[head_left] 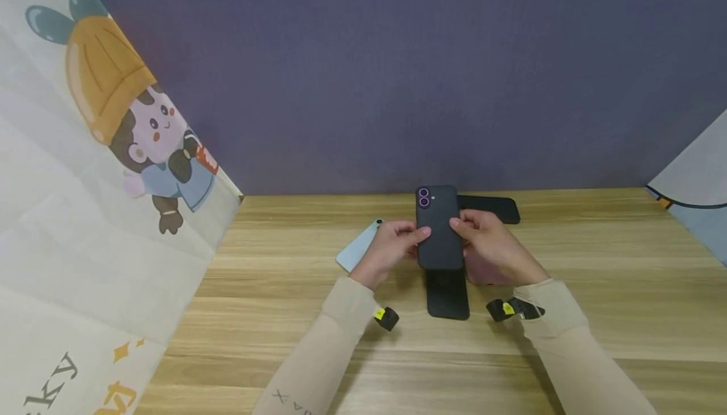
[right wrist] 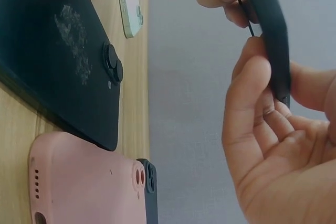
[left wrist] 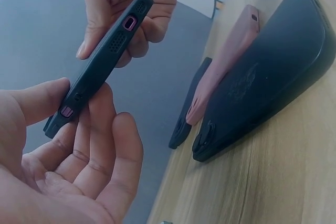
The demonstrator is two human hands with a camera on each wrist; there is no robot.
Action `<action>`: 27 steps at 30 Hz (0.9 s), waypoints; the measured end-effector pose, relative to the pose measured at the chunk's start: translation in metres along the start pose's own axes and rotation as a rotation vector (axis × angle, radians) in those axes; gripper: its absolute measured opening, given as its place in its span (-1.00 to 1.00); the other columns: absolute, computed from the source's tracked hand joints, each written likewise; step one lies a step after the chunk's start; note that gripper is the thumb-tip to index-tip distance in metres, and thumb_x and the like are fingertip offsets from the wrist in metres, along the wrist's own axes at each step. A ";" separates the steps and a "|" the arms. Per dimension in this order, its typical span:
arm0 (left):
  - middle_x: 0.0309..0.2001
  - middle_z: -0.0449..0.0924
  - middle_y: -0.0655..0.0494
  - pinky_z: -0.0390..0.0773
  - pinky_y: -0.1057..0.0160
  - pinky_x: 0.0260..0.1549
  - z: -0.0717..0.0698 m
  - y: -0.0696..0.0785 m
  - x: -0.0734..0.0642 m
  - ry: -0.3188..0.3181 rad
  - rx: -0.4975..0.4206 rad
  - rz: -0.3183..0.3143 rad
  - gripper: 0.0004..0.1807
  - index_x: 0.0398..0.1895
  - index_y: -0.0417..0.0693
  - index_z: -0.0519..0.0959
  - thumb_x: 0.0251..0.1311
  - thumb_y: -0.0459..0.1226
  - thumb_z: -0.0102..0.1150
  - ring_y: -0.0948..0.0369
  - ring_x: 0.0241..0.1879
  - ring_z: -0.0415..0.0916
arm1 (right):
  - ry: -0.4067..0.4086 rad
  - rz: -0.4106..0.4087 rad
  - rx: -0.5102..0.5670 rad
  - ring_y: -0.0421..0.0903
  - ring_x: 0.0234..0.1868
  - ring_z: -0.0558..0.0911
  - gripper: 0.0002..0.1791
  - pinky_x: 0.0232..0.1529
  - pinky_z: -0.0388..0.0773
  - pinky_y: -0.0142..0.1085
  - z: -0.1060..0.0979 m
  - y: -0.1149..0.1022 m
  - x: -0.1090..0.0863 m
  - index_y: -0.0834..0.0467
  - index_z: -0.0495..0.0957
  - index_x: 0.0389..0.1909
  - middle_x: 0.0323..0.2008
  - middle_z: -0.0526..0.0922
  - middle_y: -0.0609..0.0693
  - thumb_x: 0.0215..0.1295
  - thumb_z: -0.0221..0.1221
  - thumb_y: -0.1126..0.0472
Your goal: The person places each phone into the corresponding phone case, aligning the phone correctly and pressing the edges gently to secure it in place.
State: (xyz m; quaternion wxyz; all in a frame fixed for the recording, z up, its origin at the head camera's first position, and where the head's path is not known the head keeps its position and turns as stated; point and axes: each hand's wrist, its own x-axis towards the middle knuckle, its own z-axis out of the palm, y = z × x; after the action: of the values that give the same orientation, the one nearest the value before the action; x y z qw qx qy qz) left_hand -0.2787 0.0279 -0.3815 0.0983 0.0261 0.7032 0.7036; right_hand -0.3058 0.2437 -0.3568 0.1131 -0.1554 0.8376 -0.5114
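Note:
Both hands hold a phone in a dark case (head_left: pixel 440 235) up over the table, its back with two purple-ringed lenses facing the head camera. The left hand (head_left: pixel 394 241) grips its left edge, thumb on the back and fingers behind. On the opposite edge, the right hand (head_left: pixel 491 238) does the same. A pink-rimmed port opening shows at the lower end of the case in the left wrist view. In the right wrist view a thin dark edge (right wrist: pixel 242 6) stands slightly apart from the case's thick curved side. Below lies a black phone (head_left: pixel 447 295), partly covered by the held one.
A pink phone (head_left: pixel 483 271) lies under the right hand, beside the black one. Another dark phone (head_left: pixel 500 209) lies behind it, near the grey back wall (head_left: pixel 397 74). A pale blue phone (head_left: pixel 356 248) lies left, partly hidden by the left hand. All rest on the wooden table (head_left: pixel 272 314).

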 end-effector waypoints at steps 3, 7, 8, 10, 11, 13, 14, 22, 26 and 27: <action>-0.36 0.71 0.10 0.74 0.19 -0.26 0.000 0.000 0.000 -0.023 -0.007 0.003 -0.73 -0.12 -0.21 0.71 0.39 -0.15 0.28 0.22 -0.42 0.66 | 0.003 0.005 -0.008 -0.10 -0.29 0.61 -0.57 -0.25 0.65 -0.23 -0.002 -0.002 -0.002 0.33 0.54 -0.04 -0.30 0.64 0.08 0.64 -0.04 0.01; -0.35 0.70 0.10 0.75 0.05 -0.16 0.000 -0.001 0.001 -0.057 -0.002 0.006 -0.72 -0.06 -0.22 0.69 0.40 -0.17 0.27 0.22 -0.42 0.65 | 0.003 0.015 -0.018 -0.10 -0.29 0.60 -0.56 -0.26 0.64 -0.23 -0.007 -0.002 -0.004 0.32 0.54 -0.07 -0.31 0.62 0.07 0.63 -0.04 -0.02; -0.35 0.70 0.09 0.75 0.01 -0.14 -0.001 -0.001 0.001 -0.062 -0.002 0.004 -0.72 -0.04 -0.22 0.69 0.40 -0.17 0.26 0.22 -0.43 0.65 | 0.004 0.011 -0.026 -0.11 -0.31 0.60 -0.56 -0.26 0.65 -0.21 -0.009 -0.002 -0.004 0.32 0.54 -0.09 -0.33 0.62 0.06 0.63 -0.03 -0.02; -0.34 0.68 0.08 0.74 -0.06 -0.07 -0.001 -0.001 0.000 -0.069 -0.010 -0.002 -0.72 0.00 -0.24 0.67 0.41 -0.20 0.26 0.23 -0.44 0.65 | 0.008 0.005 -0.023 -0.12 -0.33 0.60 -0.55 -0.26 0.66 -0.19 -0.014 -0.001 -0.003 0.33 0.53 -0.11 -0.36 0.61 0.04 0.63 -0.03 -0.03; -0.34 0.68 0.07 0.73 -0.08 -0.06 -0.001 -0.001 0.000 -0.069 -0.019 -0.007 -0.72 0.01 -0.25 0.67 0.41 -0.22 0.25 0.24 -0.45 0.64 | 0.011 0.000 -0.023 -0.13 -0.35 0.60 -0.56 -0.27 0.67 -0.18 -0.017 0.001 -0.003 0.33 0.52 -0.12 -0.37 0.60 0.03 0.63 -0.04 -0.02; -0.35 0.67 0.06 0.73 -0.09 -0.05 -0.001 -0.001 0.000 -0.071 -0.035 -0.011 -0.71 0.04 -0.30 0.65 0.42 -0.26 0.24 0.25 -0.46 0.64 | 0.018 -0.005 -0.017 -0.15 -0.37 0.60 -0.56 -0.28 0.67 -0.17 -0.025 0.003 -0.003 0.35 0.50 -0.11 -0.39 0.59 0.00 0.64 -0.05 0.00; -0.34 0.66 0.06 0.73 -0.09 -0.05 -0.001 -0.001 0.000 -0.072 -0.040 -0.012 -0.71 0.06 -0.32 0.64 0.42 -0.28 0.23 0.26 -0.46 0.64 | 0.022 -0.002 -0.014 -0.16 -0.37 0.60 -0.56 -0.29 0.67 -0.18 -0.029 0.005 -0.003 0.36 0.48 -0.11 -0.40 0.59 -0.02 0.65 -0.06 0.00; -0.36 0.67 0.07 0.76 0.05 -0.15 -0.004 -0.003 0.001 -0.087 -0.048 -0.008 -0.64 0.13 -0.41 0.59 0.43 -0.29 0.20 0.28 -0.47 0.64 | 0.051 0.041 -0.043 -0.26 -0.30 0.57 -0.50 -0.23 0.66 -0.24 -0.063 0.021 -0.008 0.41 0.41 0.09 -0.33 0.56 -0.14 0.67 -0.14 -0.01; -0.36 0.67 0.07 0.73 -0.09 -0.05 -0.005 -0.004 0.000 -0.090 -0.044 0.000 -0.64 0.12 -0.40 0.59 0.45 -0.26 0.19 0.27 -0.46 0.65 | 0.046 0.056 -0.064 -0.26 -0.29 0.58 -0.46 -0.22 0.65 -0.27 -0.079 0.031 -0.012 0.43 0.38 0.16 -0.30 0.56 -0.14 0.67 -0.16 -0.02; -0.36 0.67 0.07 0.72 -0.10 -0.04 -0.006 -0.004 0.000 -0.089 -0.042 0.001 -0.64 0.12 -0.39 0.59 0.45 -0.25 0.18 0.26 -0.46 0.65 | 0.043 0.063 -0.068 -0.25 -0.29 0.58 -0.46 -0.22 0.65 -0.27 -0.083 0.034 -0.012 0.43 0.38 0.16 -0.30 0.56 -0.14 0.68 -0.16 -0.03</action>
State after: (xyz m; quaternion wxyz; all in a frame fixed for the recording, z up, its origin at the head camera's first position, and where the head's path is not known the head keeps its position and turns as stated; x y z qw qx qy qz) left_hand -0.2796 0.0223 -0.3855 0.1297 0.0557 0.6832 0.7165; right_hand -0.3281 0.3308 -0.3495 0.1060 -0.1218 0.8612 -0.4819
